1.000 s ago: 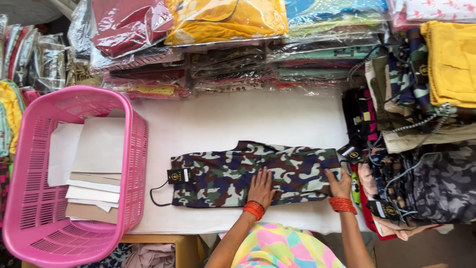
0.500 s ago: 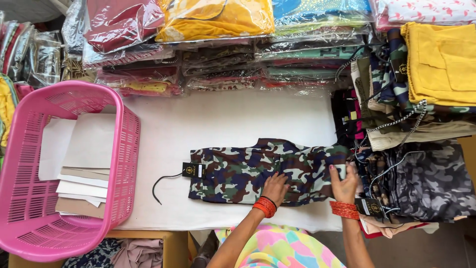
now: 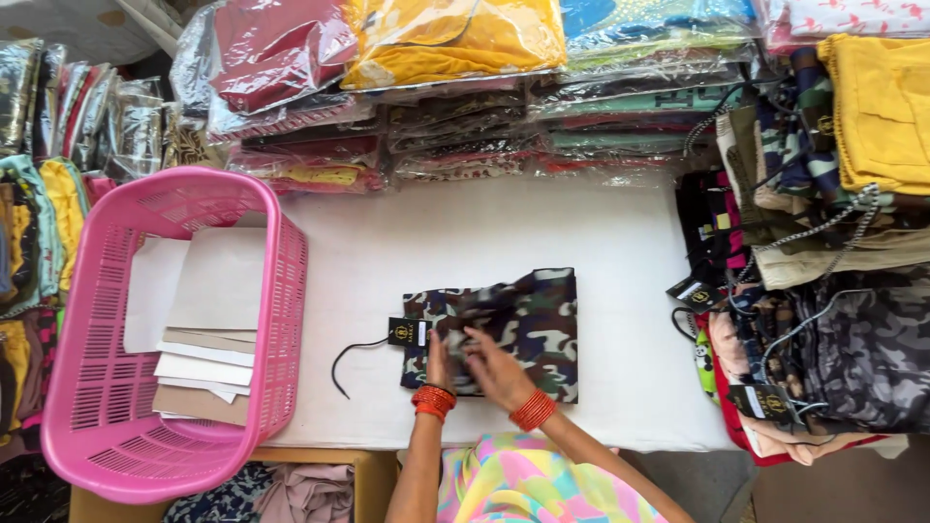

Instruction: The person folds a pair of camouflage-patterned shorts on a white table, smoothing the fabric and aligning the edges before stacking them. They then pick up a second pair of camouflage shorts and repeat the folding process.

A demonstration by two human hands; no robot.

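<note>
1. The camouflage cloth (image 3: 504,329) lies folded into a small block in the middle of the white table (image 3: 465,232). This cloth is the landmark for all the places below.
2. The left hand (image 3: 438,360) rests on the near left part of the cloth. Its fingers lie flat and press down; they do not grab.
3. The right hand (image 3: 494,366) lies just beside it, on the near middle of the cloth. Its fingers bend a little over a fold, so it looks like it is pinching or smoothing the top layer. I cannot tell for sure if it grips.
4. A black tag (image 3: 407,332) on a black string (image 3: 351,363) sticks out from the left edge of the cloth.
5. Far to the left of the cloth stands a pink basket (image 3: 281,291) with paper sheets (image 3: 208,329) in it.
6. Behind the cloth sit stacks of bagged clothes (image 3: 436,87). To its right is a heap of loose clothes (image 3: 823,291).
7. I think the step now is the last fold and the pressing flat.
8. I think the next move needs both hands to keep the edges lined up, so the block stays neat and the tag does not get trapped.
</note>
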